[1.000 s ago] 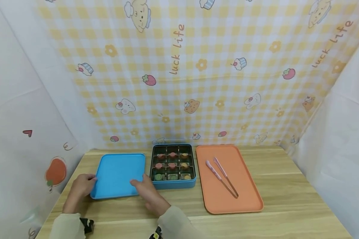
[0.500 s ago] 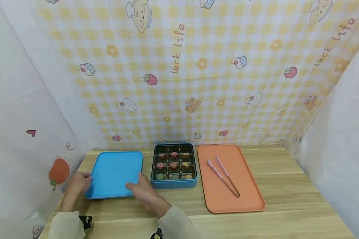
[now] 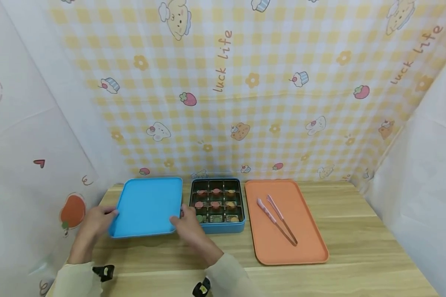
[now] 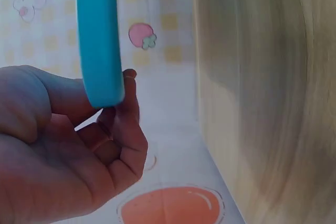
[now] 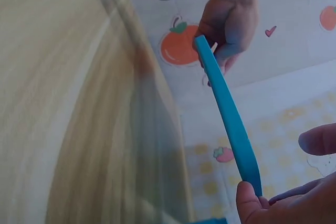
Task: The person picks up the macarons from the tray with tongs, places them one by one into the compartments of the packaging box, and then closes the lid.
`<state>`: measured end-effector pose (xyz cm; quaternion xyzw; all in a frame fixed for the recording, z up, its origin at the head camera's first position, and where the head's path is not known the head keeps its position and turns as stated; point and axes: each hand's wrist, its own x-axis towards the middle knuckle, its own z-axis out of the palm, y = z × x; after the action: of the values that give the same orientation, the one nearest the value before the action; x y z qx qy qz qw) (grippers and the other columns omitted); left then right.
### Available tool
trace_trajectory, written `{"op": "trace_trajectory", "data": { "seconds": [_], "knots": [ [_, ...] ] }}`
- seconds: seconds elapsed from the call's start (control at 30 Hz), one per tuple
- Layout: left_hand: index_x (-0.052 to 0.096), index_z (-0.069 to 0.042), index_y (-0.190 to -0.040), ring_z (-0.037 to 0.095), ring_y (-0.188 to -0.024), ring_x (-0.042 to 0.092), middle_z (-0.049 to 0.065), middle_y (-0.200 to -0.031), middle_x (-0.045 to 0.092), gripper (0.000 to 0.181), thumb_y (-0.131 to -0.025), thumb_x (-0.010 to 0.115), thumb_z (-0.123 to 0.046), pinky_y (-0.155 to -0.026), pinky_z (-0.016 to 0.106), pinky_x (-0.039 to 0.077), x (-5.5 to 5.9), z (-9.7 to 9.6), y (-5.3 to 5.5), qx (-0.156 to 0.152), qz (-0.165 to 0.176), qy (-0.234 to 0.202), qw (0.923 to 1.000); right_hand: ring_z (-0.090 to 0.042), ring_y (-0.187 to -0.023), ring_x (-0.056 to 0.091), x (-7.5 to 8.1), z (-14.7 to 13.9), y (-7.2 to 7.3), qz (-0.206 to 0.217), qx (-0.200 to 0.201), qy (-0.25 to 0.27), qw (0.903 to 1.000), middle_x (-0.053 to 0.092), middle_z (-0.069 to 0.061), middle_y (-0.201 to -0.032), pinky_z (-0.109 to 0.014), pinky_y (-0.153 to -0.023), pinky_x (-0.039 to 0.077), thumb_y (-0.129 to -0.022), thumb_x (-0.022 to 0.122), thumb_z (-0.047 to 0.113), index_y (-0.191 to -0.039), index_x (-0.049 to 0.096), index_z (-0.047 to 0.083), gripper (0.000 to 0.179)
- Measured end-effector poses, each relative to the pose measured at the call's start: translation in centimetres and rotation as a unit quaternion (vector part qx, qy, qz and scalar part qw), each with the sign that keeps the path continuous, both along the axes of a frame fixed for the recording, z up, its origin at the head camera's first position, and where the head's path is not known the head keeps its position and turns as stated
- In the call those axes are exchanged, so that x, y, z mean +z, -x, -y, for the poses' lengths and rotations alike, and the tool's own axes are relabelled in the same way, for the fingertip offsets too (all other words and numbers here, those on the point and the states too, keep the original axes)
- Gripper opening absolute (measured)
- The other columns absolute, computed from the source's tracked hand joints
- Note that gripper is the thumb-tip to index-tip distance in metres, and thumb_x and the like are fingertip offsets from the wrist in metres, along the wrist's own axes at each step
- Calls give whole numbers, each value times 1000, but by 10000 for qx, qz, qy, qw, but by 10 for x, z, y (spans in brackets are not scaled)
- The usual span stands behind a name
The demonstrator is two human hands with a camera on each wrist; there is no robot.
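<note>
A shallow blue lid (image 3: 150, 206) is held above the table at the left of the head view, with a shadow on the wood below it. My left hand (image 3: 96, 222) pinches its left edge; in the left wrist view the thumb lies on one face and curled fingers on the other. On the near right corner is my right hand (image 3: 191, 227), fingers at the edge and underside; in the right wrist view the thumb (image 5: 317, 140) stands apart from it. Beside this hand sits a blue compartment box (image 3: 223, 228) with small round pink, yellow and green pieces.
To the right of the box lies an orange tray (image 3: 290, 253). On it rest tongs (image 3: 276, 220) with pink ends and metal arms. A checked cloth (image 3: 223, 111) hangs behind the wooden table (image 3: 360, 247), and white cloth (image 3: 420, 165) closes the right side.
Lying on the table at first, the blue lid shifted slightly left, then rose and moved right and away with both hands. Box, orange tray and tongs stayed in place.
</note>
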<state>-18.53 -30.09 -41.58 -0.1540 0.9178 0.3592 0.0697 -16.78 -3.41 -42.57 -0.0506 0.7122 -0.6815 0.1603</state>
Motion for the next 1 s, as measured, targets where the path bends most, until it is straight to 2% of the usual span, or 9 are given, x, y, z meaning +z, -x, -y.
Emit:
{"op": "trace_trajectory", "data": {
  "seconds": [0.13,0.23,0.37,0.5,0.77,1.0],
  "knots": [
    [35,17,-145,52,-122,46,41,-142,38,54,-108,40,-22,-100,62,42,3,-6,-1,-234,-124,-380,9989,-27,-119,48,-1,-12,6,-93,-90,40,9999,49,-17,-131,-44,-98,43,-101,55,13,-147,42,-3,50],
    [33,18,-145,52,-123,48,42,-143,38,52,-108,38,-20,-100,60,43,3,-11,-2,-370,-186,-715,9966,-22,-107,51,-2,-20,9,-83,-218,-37,9997,54,-11,-121,-40,-91,46,-101,56,14,-143,47,-3,46],
    [33,19,-145,51,-123,50,42,-142,39,52,-109,36,-19,-100,60,43,4,-19,-2,-410,-238,-911,9947,-23,-118,53,-5,-28,12,13,-381,-56,9993,55,-12,-133,-44,-100,47,-101,56,15,-147,43,-2,51],
    [33,19,-145,51,-122,52,41,-142,40,52,-109,36,-20,-99,59,44,6,-26,0,-411,-294,-1011,9936,-25,-122,55,-7,-35,15,65,-518,9,9986,56,-14,-136,-46,-101,48,-102,55,17,-146,46,-1,48],
    [36,19,-143,47,-117,57,40,-140,44,50,-109,37,-17,-97,55,48,8,-35,2,-506,-456,-1154,9910,-23,-112,57,-6,-48,22,132,-759,205,9968,58,-12,-129,-47,-98,49,-102,54,15,-139,55,3,39],
    [42,20,-139,40,-108,63,40,-135,50,47,-107,41,-14,-90,49,53,6,-46,1,-678,-663,-1231,9879,-23,-107,57,-6,-59,25,42,-1192,177,9927,61,-13,-122,-42,-93,51,-100,57,9,-132,60,1,33]
  ]
}}
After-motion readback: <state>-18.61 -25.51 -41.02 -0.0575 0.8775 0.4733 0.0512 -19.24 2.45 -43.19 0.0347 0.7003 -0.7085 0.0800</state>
